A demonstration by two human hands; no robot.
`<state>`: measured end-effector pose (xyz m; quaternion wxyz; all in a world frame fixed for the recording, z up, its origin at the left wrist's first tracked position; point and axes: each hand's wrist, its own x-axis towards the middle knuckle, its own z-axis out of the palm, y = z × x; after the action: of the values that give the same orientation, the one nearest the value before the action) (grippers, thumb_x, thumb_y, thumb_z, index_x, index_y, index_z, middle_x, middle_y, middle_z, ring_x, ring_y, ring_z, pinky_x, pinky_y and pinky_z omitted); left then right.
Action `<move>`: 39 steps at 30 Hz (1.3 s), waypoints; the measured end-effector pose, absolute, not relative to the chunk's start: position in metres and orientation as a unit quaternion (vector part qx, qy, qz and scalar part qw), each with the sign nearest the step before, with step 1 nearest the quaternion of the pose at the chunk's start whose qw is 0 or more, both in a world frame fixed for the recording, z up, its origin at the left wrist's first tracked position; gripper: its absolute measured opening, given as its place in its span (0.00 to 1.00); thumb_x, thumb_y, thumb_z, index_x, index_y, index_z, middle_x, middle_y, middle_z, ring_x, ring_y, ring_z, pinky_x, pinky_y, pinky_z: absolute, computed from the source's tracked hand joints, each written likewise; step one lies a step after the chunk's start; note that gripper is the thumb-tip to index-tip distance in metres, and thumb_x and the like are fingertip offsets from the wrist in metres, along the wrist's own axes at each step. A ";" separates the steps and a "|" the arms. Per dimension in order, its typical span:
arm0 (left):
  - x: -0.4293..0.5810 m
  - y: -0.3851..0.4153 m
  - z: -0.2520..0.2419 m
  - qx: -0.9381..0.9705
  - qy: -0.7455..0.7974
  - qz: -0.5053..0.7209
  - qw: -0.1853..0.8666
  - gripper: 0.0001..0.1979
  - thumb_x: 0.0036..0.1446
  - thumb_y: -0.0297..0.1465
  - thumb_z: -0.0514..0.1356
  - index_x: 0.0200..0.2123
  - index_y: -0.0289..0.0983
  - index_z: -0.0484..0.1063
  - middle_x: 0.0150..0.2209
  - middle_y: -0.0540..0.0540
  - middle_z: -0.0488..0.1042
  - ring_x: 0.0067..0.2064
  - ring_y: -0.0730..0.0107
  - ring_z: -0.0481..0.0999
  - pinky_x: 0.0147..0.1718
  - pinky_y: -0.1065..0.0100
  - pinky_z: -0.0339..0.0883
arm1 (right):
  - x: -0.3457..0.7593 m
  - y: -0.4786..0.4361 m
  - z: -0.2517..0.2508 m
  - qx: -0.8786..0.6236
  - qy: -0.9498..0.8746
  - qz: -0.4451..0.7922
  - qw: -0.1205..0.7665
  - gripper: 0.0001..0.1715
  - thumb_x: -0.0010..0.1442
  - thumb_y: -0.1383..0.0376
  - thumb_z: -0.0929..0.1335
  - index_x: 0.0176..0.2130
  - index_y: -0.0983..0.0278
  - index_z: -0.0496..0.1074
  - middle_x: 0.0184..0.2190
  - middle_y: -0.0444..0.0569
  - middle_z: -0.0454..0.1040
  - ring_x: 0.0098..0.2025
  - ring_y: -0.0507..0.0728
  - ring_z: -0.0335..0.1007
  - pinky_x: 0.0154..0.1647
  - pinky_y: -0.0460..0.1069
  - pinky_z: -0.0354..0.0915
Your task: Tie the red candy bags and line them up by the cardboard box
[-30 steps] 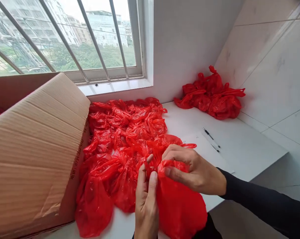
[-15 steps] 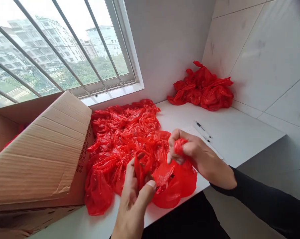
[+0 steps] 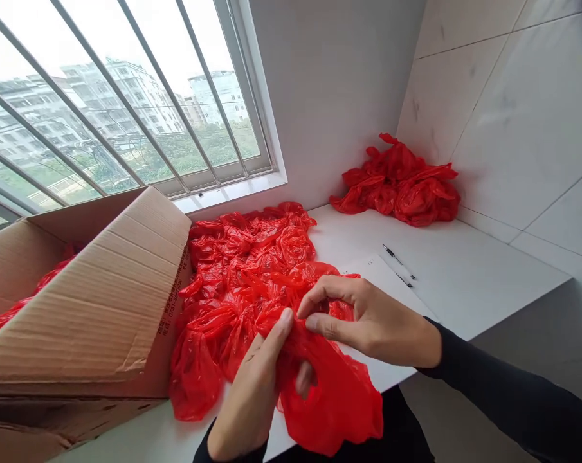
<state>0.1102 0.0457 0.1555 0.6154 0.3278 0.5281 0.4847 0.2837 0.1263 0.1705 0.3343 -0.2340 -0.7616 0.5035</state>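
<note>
A thin red plastic bag [image 3: 334, 399] hangs from both my hands over the front edge of the table, its lower part loose. My left hand [image 3: 256, 379] grips its gathered top between thumb and fingers, and some fingertips show behind the film. With thumb and forefinger, my right hand [image 3: 358, 315] pinches the same bunched top from the right. What the bag contains, if anything, cannot be seen. Just beyond my hands lie several knotted red bags [image 3: 252, 257], packed close together in a block.
At left stands an open cardboard box [image 3: 92, 289] with red bags [image 3: 54, 273] inside. Another heap of red bags [image 3: 401, 183] sits in the far corner. Paper [image 3: 375, 270] and two pens [image 3: 394, 255] lie on the white table [image 3: 493, 283]. A barred window [image 3: 127, 116] is behind.
My hands have come together at the bag's top; the right one moved left and down from its raised, wrapped grip. The bag now hangs lower and flatter. The view has shifted slightly.
</note>
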 end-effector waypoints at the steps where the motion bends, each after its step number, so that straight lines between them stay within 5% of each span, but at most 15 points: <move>1: 0.110 0.047 0.157 0.324 0.507 0.482 0.637 0.24 0.65 0.45 0.56 0.21 0.37 0.69 0.16 0.49 0.66 0.22 0.70 0.67 0.25 0.69 0.65 | 0.283 0.124 0.170 -0.237 -0.744 0.518 0.348 0.04 0.65 0.67 0.70 0.41 0.61 0.76 0.39 0.42 0.77 0.41 0.51 0.72 0.46 0.48 0.67; 8: 0.101 0.049 0.156 0.315 0.465 0.528 0.637 0.10 0.61 0.37 0.64 0.34 0.37 0.77 0.32 0.47 0.76 0.38 0.68 0.75 0.38 0.72 0.69 | 0.279 0.107 0.164 -0.204 -0.757 0.509 0.354 0.06 0.62 0.65 0.73 0.42 0.60 0.76 0.37 0.42 0.77 0.42 0.52 0.72 0.47 0.48 0.68; 11: 0.093 0.045 0.154 0.400 0.495 0.476 0.607 0.09 0.57 0.36 0.67 0.31 0.37 0.76 0.29 0.50 0.74 0.32 0.72 0.72 0.36 0.72 0.68 | 0.274 0.120 0.152 -0.201 -0.781 0.483 0.340 0.24 0.65 0.59 0.72 0.58 0.58 0.70 0.53 0.48 0.74 0.56 0.58 0.68 0.59 0.54 0.63; 14: 0.084 0.040 0.148 0.482 0.529 0.435 0.546 0.06 0.56 0.29 0.68 0.38 0.39 0.77 0.32 0.50 0.77 0.33 0.71 0.75 0.36 0.71 0.70 | 0.266 0.133 0.136 -0.195 -0.776 0.546 0.249 0.36 0.64 0.52 0.71 0.66 0.58 0.62 0.48 0.50 0.76 0.49 0.59 0.73 0.53 0.55 0.67; 17: 0.078 0.038 0.131 0.637 0.563 0.438 0.293 0.20 0.55 0.17 0.61 0.48 0.42 0.76 0.41 0.49 0.79 0.41 0.69 0.79 0.40 0.71 0.73 | 0.258 0.138 0.121 -0.207 -0.735 0.604 0.229 0.26 0.69 0.50 0.65 0.60 0.60 0.68 0.34 0.45 0.74 0.36 0.55 0.72 0.42 0.52 0.69; 21: 0.073 0.039 0.099 0.721 0.517 0.461 -0.019 0.24 0.58 0.12 0.57 0.51 0.41 0.76 0.47 0.48 0.77 0.49 0.71 0.78 0.51 0.72 0.70 | 0.246 0.139 0.103 -0.175 -0.715 0.632 0.243 0.18 0.74 0.58 0.59 0.55 0.61 0.72 0.43 0.48 0.74 0.47 0.55 0.69 0.53 0.52 0.64; 26: 0.073 0.037 0.082 0.711 0.522 0.470 -0.036 0.26 0.61 0.15 0.59 0.59 0.43 0.72 0.55 0.45 0.73 0.56 0.68 0.74 0.56 0.69 0.68 | 0.238 0.139 0.095 -0.146 -0.691 0.678 0.206 0.12 0.70 0.61 0.64 0.46 0.65 0.72 0.33 0.43 0.71 0.33 0.51 0.65 0.36 0.48 0.65; 33: 0.052 -0.008 0.057 0.692 0.585 0.423 0.005 0.28 0.64 0.19 0.56 0.65 0.43 0.65 0.60 0.45 0.72 0.61 0.59 0.69 0.60 0.57 0.63 | 0.282 0.138 0.093 -0.327 -0.780 0.452 0.284 0.07 0.68 0.64 0.66 0.39 0.62 0.74 0.36 0.45 0.76 0.39 0.55 0.71 0.43 0.51 0.65; 36: 0.041 -0.032 0.040 0.651 0.634 0.417 0.033 0.25 0.64 0.19 0.56 0.60 0.46 0.70 0.54 0.47 0.76 0.57 0.60 0.72 0.57 0.56 0.64 | 0.304 0.139 0.073 -0.415 -0.758 0.436 0.252 0.09 0.68 0.62 0.65 0.36 0.61 0.73 0.33 0.44 0.76 0.37 0.56 0.71 0.38 0.51 0.65; 39: 0.044 -0.037 0.034 0.632 0.646 0.425 0.055 0.23 0.66 0.22 0.54 0.60 0.48 0.71 0.56 0.47 0.75 0.59 0.57 0.71 0.58 0.53 0.62 | 0.308 0.129 0.060 -0.435 -0.721 0.468 0.268 0.09 0.67 0.60 0.66 0.36 0.61 0.72 0.40 0.47 0.78 0.44 0.58 0.74 0.44 0.52 0.68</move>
<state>0.0445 -0.0374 0.0336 0.0546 0.6321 0.6457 0.4249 0.3080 0.1290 0.0600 0.2683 -0.4348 -0.7209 0.4682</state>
